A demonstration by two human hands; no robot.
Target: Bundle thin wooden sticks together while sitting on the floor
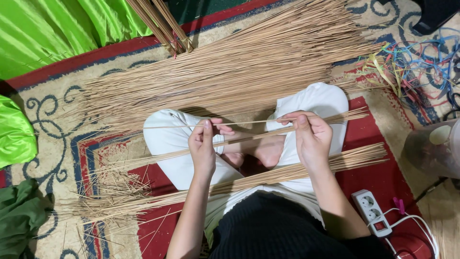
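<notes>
The person sits cross-legged on a patterned carpet [383, 139], white trousers [172, 139] and a black top [278, 225] showing below the arms. Both hands are raised over the lap and share one thin stick [249, 122], which runs nearly level from 9 o'clock to 3 o'clock. The left hand [202, 148] has its fingers curled, with thumb and fingertips pinched on the stick. The right hand [311, 139] is likewise closed around it, fingertips pressing at the top.

Just under the hands a small bundle of sticks [268, 136] lies across the knees, tilted up toward 2 o'clock. Nearer the body, a thicker bundle [287, 171] crosses the lap in the same slant, its far ends fanning out at 8 o'clock. Beyond the knees, at 12 o'clock, a large heap of sticks [230, 67] spreads wide over the carpet.

Bright green cloth [52, 33] lies at 10 o'clock. Coloured plastic strips [412, 62] tangle at 2 o'clock. A white power strip [371, 211] with its cable sits at 4 o'clock, beside the right forearm.
</notes>
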